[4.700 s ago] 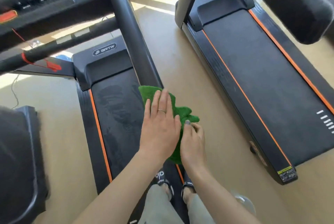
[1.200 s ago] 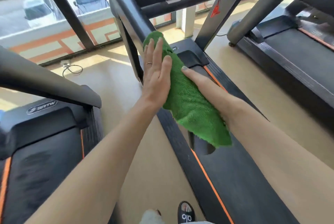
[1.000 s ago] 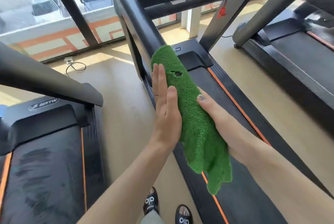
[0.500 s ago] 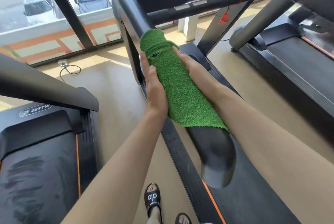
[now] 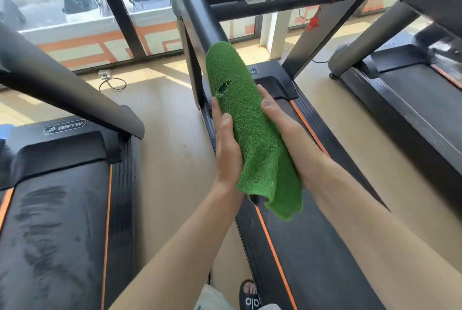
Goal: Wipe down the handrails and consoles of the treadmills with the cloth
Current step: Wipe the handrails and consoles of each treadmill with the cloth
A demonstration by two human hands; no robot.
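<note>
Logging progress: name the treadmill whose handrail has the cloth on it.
The middle treadmill: green cloth draped over its handrail, unlike those either side.

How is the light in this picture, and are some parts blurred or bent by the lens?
Head view: strong sun enters through the window and lays bright patches on the floor; the green cloth and both hands are evenly lit and sharp; the right-hand treadmill is smeared by motion blur; the wide lens bows the straight handrail and window frames near the edges.

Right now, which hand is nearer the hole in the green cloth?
Left. The left hand presses the cloth just below the hole; the right hand presses the opposite side, farther away.
</note>
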